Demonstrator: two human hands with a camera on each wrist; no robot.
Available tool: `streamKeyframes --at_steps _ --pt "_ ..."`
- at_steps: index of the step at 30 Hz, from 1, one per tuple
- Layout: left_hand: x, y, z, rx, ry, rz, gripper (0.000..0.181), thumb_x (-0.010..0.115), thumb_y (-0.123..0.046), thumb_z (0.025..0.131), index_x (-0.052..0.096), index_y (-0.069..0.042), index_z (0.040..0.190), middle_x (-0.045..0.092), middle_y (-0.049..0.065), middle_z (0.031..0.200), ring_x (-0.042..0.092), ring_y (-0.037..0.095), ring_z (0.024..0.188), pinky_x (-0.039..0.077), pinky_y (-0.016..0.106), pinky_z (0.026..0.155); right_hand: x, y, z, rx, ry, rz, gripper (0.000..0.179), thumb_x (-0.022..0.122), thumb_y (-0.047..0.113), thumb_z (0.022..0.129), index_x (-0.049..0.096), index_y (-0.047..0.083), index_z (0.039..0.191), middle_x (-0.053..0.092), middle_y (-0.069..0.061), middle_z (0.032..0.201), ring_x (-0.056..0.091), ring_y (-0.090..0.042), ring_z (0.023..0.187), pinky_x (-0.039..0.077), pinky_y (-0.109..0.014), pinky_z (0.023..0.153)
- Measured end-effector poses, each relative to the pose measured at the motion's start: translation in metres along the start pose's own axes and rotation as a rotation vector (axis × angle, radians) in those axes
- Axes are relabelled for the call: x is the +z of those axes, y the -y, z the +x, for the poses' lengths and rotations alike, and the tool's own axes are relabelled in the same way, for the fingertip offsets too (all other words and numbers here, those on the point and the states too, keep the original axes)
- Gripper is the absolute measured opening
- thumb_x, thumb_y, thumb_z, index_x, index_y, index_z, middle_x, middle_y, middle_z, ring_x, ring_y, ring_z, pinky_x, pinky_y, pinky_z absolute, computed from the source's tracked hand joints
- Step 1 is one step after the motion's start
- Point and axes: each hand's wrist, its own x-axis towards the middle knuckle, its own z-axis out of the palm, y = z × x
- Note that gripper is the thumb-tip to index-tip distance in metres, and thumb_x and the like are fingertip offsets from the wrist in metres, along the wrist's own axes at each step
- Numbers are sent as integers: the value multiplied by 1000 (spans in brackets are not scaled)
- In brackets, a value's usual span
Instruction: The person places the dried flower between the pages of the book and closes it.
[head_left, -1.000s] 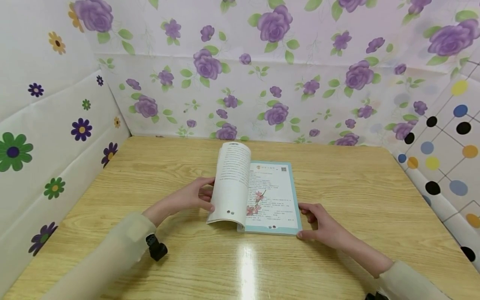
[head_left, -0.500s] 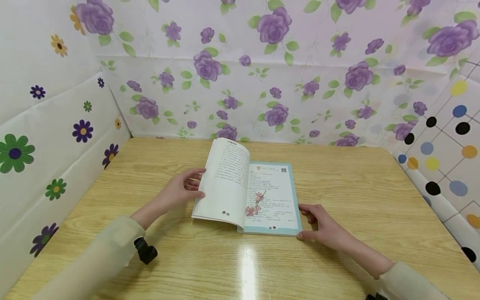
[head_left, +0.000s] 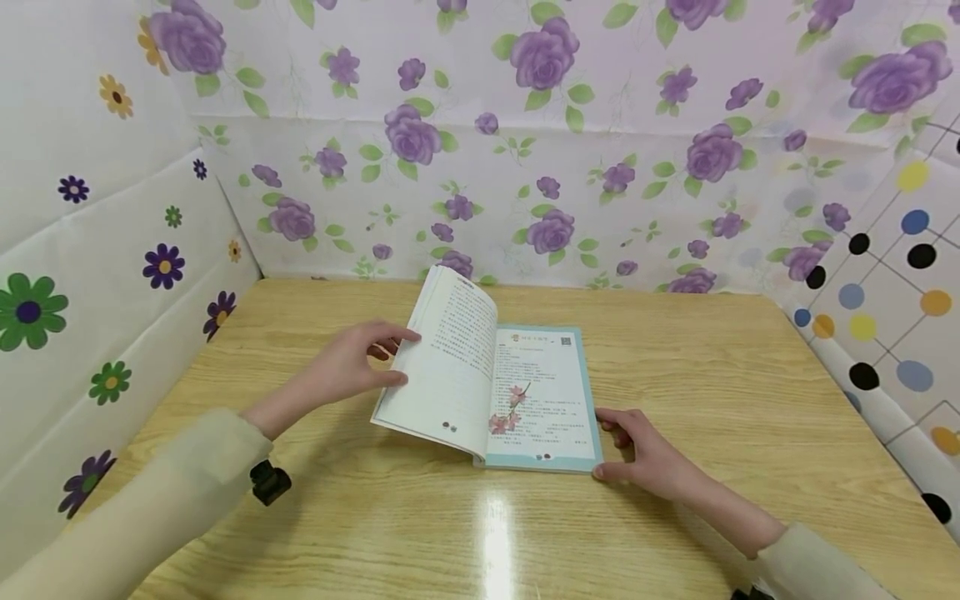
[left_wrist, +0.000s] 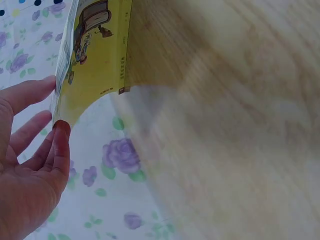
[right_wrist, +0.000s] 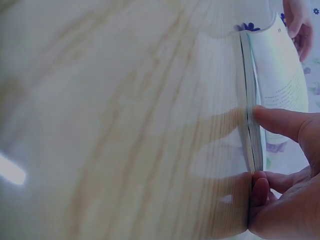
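Observation:
An open book (head_left: 542, 400) rests on the table, its right page bordered in light blue with a pink blossom print. Its left section (head_left: 450, 367) stands raised and curved, tilted to the left. My left hand (head_left: 347, 360) holds the outer edge of that raised section between thumb and fingers. The left wrist view shows the yellow cover (left_wrist: 97, 55) on the underside, beside the left hand (left_wrist: 37, 155). At the lower right edge, my right hand (head_left: 651, 457) grips the book, thumb near the corner. In the right wrist view, the right hand's thumb (right_wrist: 280, 121) touches the page edges.
The wooden table (head_left: 697, 367) carries the book. Behind it hangs a sheet with purple roses (head_left: 551, 229). A flowered sheet (head_left: 112, 317) borders the left side and a dotted one (head_left: 892, 333) the right. A small black device (head_left: 268, 482) sits at the left wrist.
My left hand has moved left and a little away from me, swinging the book's raised left section further open. My right hand has stayed at the book's right edge.

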Motion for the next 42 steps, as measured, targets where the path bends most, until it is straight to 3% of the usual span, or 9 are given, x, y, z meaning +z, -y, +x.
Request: streamKeyframes --at_steps 6,16,22,28,35,42 --pt "-10 -13 8 43 47 117 46 83 -11 79 69 -11 122 64 11 112 60 24 98 57 45 86 0 -1 0 -4 0 -4 82 83 26 80 43 -3 144 49 -14 119 37 -20 95 34 -22 75" --pt "-19 -35 26 123 116 232 43 83 -15 78 70 -15 119 64 7 109 56 22 92 52 34 76 0 1 -1 -5 -2 -9 81 83 24 79 43 -5 144 50 -15 119 38 -20 95 34 -22 76" --pt "-23 -52 42 203 176 311 42 84 -20 77 71 -15 117 64 7 111 60 24 97 53 37 80 0 -1 -2 -12 4 8 81 82 26 80 42 -4 145 49 -15 120 38 -21 96 34 -23 76" --pt "-28 -70 55 240 276 364 41 83 -26 80 69 -15 117 62 7 114 62 25 101 53 38 83 2 -4 -1 4 2 -2 82 83 28 80 43 -1 145 49 -14 120 38 -21 96 35 -22 77" --pt "-26 -86 76 325 365 404 35 79 -32 84 70 -16 114 60 5 108 59 21 96 51 35 82 1 -7 0 7 0 -5 82 83 29 79 43 1 146 49 -14 123 39 -21 97 36 -22 78" --pt "-14 -107 104 452 446 439 20 65 -32 96 71 -15 103 56 3 92 47 16 81 41 29 75 0 -8 -2 0 -1 2 82 83 29 80 43 1 146 48 -13 119 39 -21 97 35 -22 76"
